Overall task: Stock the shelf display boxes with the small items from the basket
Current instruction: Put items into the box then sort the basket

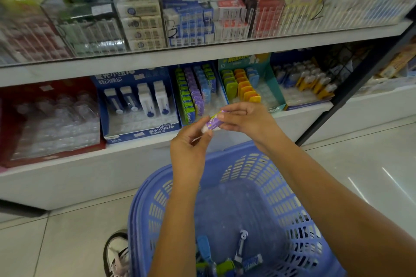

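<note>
A small purple eraser (212,122) is held between both hands above the blue basket (279,189). My left hand (189,148) pinches its lower white end and my right hand (247,119) pinches its upper end. Just behind them on the lower shelf stands a display box (195,90) with rows of green, purple and blue erasers. Several small items (225,261) lie at the bottom of the basket: blue and green pieces and a white-and-blue pen-like one.
To the left stands a blue display box (137,105) of white push erasers, to the right a teal box (249,83) of yellow and orange items. A red box (49,119) sits far left. A black shelf post (360,83) slants at right. A shoe (117,254) rests on the tiled floor.
</note>
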A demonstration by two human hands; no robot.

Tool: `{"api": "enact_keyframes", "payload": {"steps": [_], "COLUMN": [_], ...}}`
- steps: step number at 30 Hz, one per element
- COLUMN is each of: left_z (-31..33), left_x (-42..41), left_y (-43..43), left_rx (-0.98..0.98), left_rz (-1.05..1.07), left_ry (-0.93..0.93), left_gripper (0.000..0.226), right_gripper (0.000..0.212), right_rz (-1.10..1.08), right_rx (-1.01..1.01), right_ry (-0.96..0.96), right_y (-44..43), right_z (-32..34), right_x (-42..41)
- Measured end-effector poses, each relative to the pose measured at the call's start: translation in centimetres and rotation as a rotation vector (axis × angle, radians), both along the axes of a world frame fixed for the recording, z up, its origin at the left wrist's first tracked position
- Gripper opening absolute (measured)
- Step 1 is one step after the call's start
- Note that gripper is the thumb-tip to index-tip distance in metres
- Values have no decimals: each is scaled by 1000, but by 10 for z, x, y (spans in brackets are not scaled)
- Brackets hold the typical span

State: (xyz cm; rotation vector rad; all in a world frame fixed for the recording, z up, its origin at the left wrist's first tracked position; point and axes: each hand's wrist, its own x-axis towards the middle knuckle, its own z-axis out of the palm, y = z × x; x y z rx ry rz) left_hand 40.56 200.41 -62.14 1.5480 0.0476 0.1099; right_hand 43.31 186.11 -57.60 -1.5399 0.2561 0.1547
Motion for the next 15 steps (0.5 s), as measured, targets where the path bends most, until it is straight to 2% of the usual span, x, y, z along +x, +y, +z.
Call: {"api": "enact_keyframes", "payload": {"steps": [2,5,7,11,15], "left_z": [0,-5,-10,-21,-24], "left_x": [0,0,0,1,3], "left_y": [0,8,13,18,19], "left_rx": [156,432,557,651,650], "left_rz": [46,111,75,7,12], "left_ry": [-51,-118,-133,-134,-136], "left_gripper": [34,31,31,38,41], "right_gripper": [26,18,16,13,17], "right_rz": [-31,-64,-13,153,245], "right_rx": [-48,-357,-520,-781,-857], "right_ry": [-67,-268,-381,-499,-533], "right_y": [1,3,9,17,17], "right_z": [1,4,6,6,2], "right_x": [2,13,22,40,47]}}
